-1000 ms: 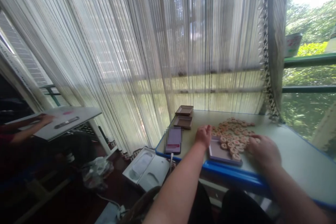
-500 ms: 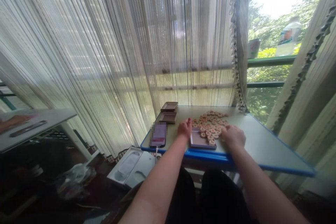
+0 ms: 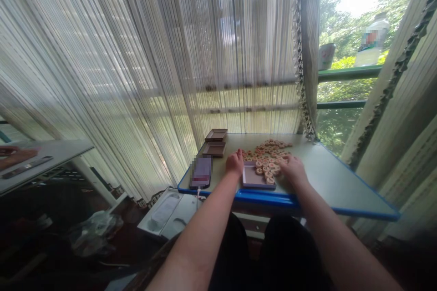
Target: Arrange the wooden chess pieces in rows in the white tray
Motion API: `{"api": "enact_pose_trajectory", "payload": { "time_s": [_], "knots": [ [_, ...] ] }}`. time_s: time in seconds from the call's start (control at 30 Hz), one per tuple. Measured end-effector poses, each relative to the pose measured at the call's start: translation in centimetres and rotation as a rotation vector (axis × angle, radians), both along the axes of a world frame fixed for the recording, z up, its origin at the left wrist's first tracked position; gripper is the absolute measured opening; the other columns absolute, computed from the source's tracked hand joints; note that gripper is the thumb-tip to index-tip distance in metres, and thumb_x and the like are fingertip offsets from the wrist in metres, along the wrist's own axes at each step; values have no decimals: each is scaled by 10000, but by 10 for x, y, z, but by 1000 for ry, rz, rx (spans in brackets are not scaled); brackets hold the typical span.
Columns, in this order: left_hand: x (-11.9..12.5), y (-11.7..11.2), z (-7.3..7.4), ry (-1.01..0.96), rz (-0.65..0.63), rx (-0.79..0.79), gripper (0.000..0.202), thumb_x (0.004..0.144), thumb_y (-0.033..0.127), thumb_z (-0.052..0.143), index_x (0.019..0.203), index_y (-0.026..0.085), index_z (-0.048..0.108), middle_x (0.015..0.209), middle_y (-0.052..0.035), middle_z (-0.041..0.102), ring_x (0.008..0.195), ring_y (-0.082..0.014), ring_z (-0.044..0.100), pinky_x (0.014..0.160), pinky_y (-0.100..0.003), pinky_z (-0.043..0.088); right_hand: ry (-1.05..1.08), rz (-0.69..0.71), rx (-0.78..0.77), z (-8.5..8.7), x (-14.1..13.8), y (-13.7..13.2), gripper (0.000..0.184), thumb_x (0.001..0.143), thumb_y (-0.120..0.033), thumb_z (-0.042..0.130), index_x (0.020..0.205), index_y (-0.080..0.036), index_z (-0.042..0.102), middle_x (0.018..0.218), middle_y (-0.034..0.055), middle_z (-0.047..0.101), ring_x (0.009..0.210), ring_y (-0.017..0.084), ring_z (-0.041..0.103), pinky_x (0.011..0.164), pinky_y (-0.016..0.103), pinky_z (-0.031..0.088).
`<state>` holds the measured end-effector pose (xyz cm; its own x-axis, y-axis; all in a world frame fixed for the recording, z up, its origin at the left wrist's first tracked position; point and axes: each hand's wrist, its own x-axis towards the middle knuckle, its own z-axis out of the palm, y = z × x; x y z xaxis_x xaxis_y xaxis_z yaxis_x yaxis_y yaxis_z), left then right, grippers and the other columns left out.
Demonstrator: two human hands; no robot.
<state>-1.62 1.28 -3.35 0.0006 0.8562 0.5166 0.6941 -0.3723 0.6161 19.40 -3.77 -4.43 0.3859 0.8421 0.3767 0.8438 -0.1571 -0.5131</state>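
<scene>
A pale table with a blue rim (image 3: 321, 177) stands in front of a striped curtain. On it lies a spread of several round wooden game pieces (image 3: 271, 150), some of them in a shallow lilac tray (image 3: 251, 178) near the front edge. My left hand (image 3: 235, 163) rests at the tray's left side with its fingers curled; what they hold is hidden. My right hand (image 3: 292, 169) lies knuckles up on the pieces at the tray's right, and its fingertips are out of sight.
Two brown trays (image 3: 215, 142) sit at the table's back left, a phone (image 3: 201, 172) with a cable at the front left. An open white case (image 3: 169, 209) lies on the floor. Another person's hand (image 3: 12, 154) rests on a white table at far left. Bottles stand on the window rail.
The view has swung right and pulled back, showing more of the window. Both hands stay at the tray and pieces, with little movement of their own.
</scene>
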Motion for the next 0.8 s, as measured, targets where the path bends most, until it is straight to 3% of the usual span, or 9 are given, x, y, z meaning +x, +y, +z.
{"api": "enact_pose_trajectory", "payload": {
  "time_s": [0.17, 0.27, 0.47, 0.6, 0.7, 0.8],
  "knots": [
    [2, -3, 3, 6, 34, -40, 575, 935, 399, 173, 787, 132, 661, 775, -100, 675, 759, -181, 625, 742, -288, 466, -19, 85, -31, 2, 3, 0, 431, 685, -221, 470, 1092, -160, 598, 1133, 109, 576, 1098, 235, 486, 972, 329, 335],
    [5, 0, 10, 20, 30, 26, 512, 938, 349, 210, 821, 129, 658, 817, -93, 677, 819, -177, 621, 796, -291, 460, 9, 106, -57, 3, 9, 3, 435, 696, -262, 458, 1096, -166, 600, 1153, 97, 574, 1123, 237, 469, 981, 349, 320],
    [18, 24, 46, -56, 67, 288, 415, 939, 285, 248, 962, 99, 618, 1066, -124, 627, 1078, -166, 525, 971, -302, 365, 131, 5, -184, 16, 18, 7, 504, 788, -479, 371, 1071, -140, 614, 1048, 143, 615, 1039, 272, 525, 867, 364, 402],
    [30, 49, 63, -21, 21, 331, 313, 919, 260, 327, 980, 125, 602, 1034, -102, 629, 1054, -173, 525, 957, -316, 368, 14, 4, -293, 29, 18, 13, 535, 759, -510, 423, 1107, -144, 599, 1093, 170, 586, 1001, 288, 548, 808, 369, 428],
    [36, 64, 61, 27, 38, 270, 231, 871, 218, 407, 935, 135, 613, 973, -84, 643, 972, -178, 551, 905, -302, 399, -95, 118, -256, 35, 23, 27, 435, 773, -477, 417, 990, -183, 655, 1057, 127, 614, 955, 266, 572, 809, 357, 429],
    [36, 74, 49, 77, 106, 164, 224, 840, 204, 422, 874, 133, 633, 924, -86, 653, 936, -185, 564, 880, -294, 410, -172, 197, -169, 37, 33, 46, 373, 787, -438, 422, 928, -200, 672, 1041, 93, 632, 1001, 256, 553, 863, 348, 407]
  ]
}}
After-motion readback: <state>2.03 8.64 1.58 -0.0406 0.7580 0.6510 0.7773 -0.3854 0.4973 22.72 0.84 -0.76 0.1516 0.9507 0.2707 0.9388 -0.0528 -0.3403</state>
